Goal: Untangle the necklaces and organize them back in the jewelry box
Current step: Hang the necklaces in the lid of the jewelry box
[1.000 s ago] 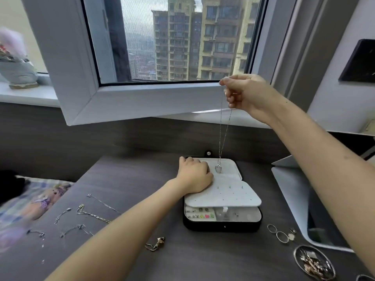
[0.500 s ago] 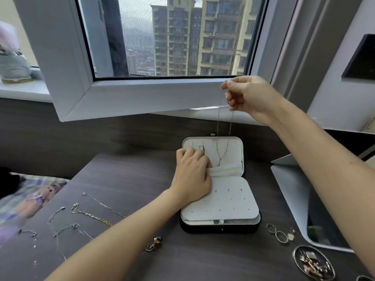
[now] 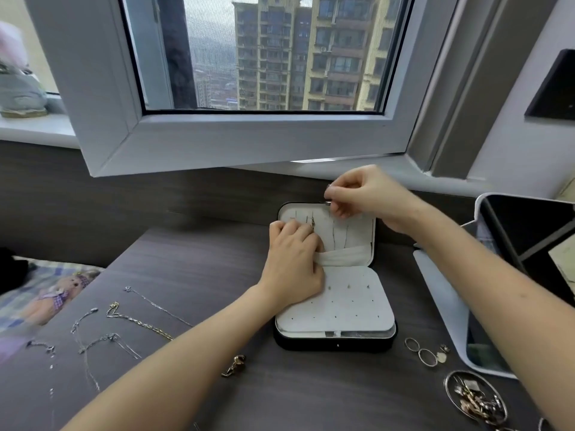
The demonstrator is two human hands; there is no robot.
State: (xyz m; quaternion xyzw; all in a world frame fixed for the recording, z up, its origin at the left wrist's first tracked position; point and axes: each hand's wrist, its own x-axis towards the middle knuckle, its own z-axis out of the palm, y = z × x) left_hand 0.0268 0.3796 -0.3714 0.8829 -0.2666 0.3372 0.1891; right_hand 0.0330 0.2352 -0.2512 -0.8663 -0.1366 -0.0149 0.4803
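Our right hand [image 3: 367, 194] has dropped to the top edge of the lid [image 3: 357, 223] of the jewelry box [image 3: 336, 344], near the desk's [image 3: 202, 275] back edge. It pinches the necklace [image 3: 334, 239], whose chain now hangs into the pocket [image 3: 345, 257] that our left hand [image 3: 292, 269] grips open. Hooking looks next.

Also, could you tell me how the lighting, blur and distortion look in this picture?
Head view: soft daylight from the window, no harsh shadows; wide-angle lens leans the window frame's sides outward; the patterned cloth, far left, is smeared; jewelry box, left hand and right hand are sharp, the pinched necklace barely resolved.
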